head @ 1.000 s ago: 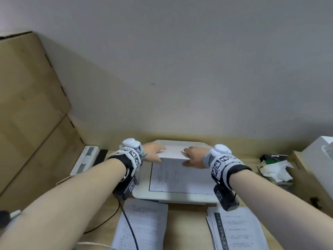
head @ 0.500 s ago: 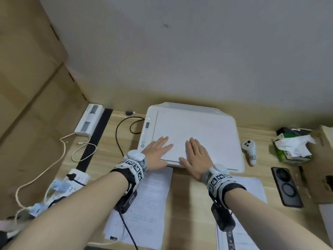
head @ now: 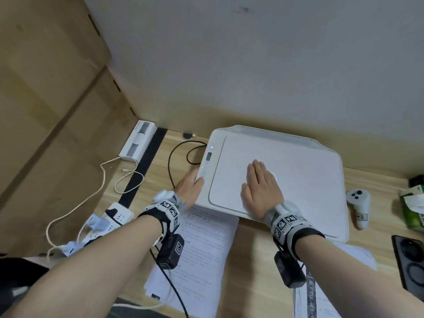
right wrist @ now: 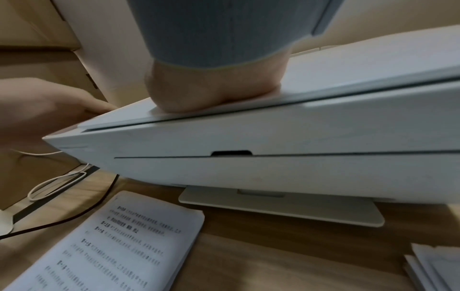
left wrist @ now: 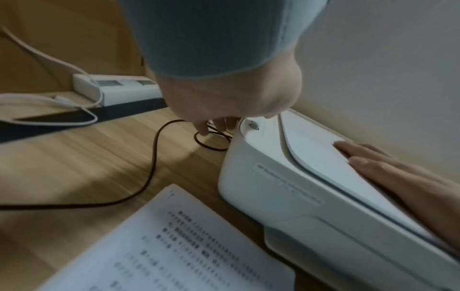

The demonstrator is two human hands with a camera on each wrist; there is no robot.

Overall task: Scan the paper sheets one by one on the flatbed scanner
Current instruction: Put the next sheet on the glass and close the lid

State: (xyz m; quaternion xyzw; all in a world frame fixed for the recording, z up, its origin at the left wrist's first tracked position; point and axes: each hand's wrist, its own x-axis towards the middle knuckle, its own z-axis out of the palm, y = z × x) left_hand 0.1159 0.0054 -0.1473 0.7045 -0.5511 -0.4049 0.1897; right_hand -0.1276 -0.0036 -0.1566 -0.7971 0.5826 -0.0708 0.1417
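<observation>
So your right hand (head: 260,191) lies flat, fingers straight and together, palm down on the closed lid (head: 298,175) of the scanner (head: 330,228). The right wrist view shows the heel of that hand (right wrist: 214,94) pressed on the lid's near edge, lid down against the body.

Your left hand (head: 190,187) is at the scanner's left edge, by the control strip (head: 207,161). A fingertip touches the strip's near end; other fingers hang loosely off the side above the black cable (left wrist: 154,167) in the left wrist view. It holds nothing. Which button it touches, can't tell.

No sheet shows on the scanner; lid covers the glass. One paper stack (head: 202,253) with printed text lies on the desk (head: 252,271) in front of the scanner's left corner, under your left wrist. A second stack (head: 321,294) sits front-right, partly under your right forearm.

Right of the scanner: a white controller (head: 358,203), just beside it. Farther right a tissue pack (head: 413,207) and a dark phone (head: 410,262) at frame edge. Left side: a white power strip (head: 107,221) with a white cable (head: 103,180) looped on the desk, and a white box (head: 138,141) against the wall.
</observation>
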